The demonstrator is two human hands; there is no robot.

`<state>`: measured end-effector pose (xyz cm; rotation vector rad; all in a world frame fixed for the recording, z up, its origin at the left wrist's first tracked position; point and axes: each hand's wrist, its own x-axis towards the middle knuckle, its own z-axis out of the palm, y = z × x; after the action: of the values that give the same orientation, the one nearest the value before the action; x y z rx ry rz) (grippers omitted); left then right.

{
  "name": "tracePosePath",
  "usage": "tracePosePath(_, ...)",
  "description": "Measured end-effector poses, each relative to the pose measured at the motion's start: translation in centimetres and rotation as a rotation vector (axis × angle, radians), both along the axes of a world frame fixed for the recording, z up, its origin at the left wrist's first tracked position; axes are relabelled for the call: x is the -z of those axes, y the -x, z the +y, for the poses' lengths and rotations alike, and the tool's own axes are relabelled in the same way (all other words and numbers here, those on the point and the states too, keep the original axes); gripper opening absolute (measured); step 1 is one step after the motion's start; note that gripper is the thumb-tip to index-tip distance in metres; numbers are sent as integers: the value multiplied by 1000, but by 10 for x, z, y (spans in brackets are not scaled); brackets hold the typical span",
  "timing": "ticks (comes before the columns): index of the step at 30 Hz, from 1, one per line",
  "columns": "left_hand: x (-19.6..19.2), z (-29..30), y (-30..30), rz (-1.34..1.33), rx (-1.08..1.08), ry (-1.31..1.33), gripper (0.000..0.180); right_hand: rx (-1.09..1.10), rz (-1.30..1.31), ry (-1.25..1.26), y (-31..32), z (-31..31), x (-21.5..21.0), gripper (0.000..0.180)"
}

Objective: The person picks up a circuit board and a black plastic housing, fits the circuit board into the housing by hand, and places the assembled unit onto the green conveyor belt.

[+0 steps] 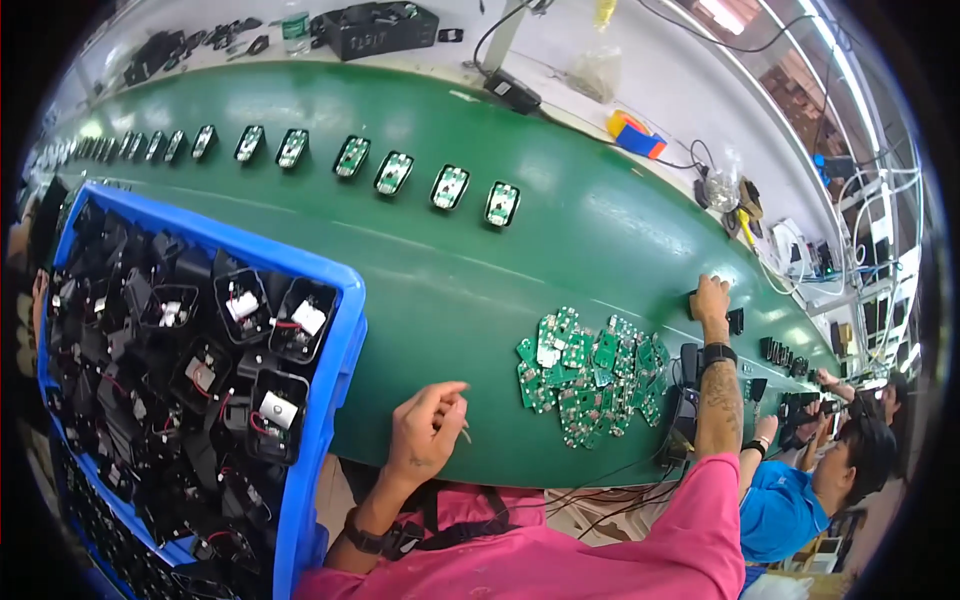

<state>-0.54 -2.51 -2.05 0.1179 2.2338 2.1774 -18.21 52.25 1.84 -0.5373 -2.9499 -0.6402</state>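
My left hand (426, 432) hovers over the near edge of the green table (420, 300), its fingers closed in a pinch. A thin, pale bit shows below the fingertips, too small to name. My right arm reaches far out to the right, and my right hand (711, 300) grips a small black plastic casing (694, 305) at the table's surface. Just right of it sits another black casing (736, 321). Between my hands lies a loose pile of green circuit boards (592, 375). Farther back, black casings with boards in them (502, 204) form a long row running left.
At left, a blue crate (345, 330) is heaped with black casings holding wired silver cells (278, 411). A tape roll (636, 134) and a black power adapter (513, 91) are at the back. A co-worker in blue (785, 510) sits at right, near cables and more casings.
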Motion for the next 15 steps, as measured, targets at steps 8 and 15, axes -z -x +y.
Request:
tracePosePath(8, -1, 3, 7, 35, 59, -13, 28, -200, 50, 103, -8, -8, -12, 32)
tracePosePath(15, -18, 15, -7, 365, 50, 250, 83, -778, -137, 896, -112, -303, -97, 59)
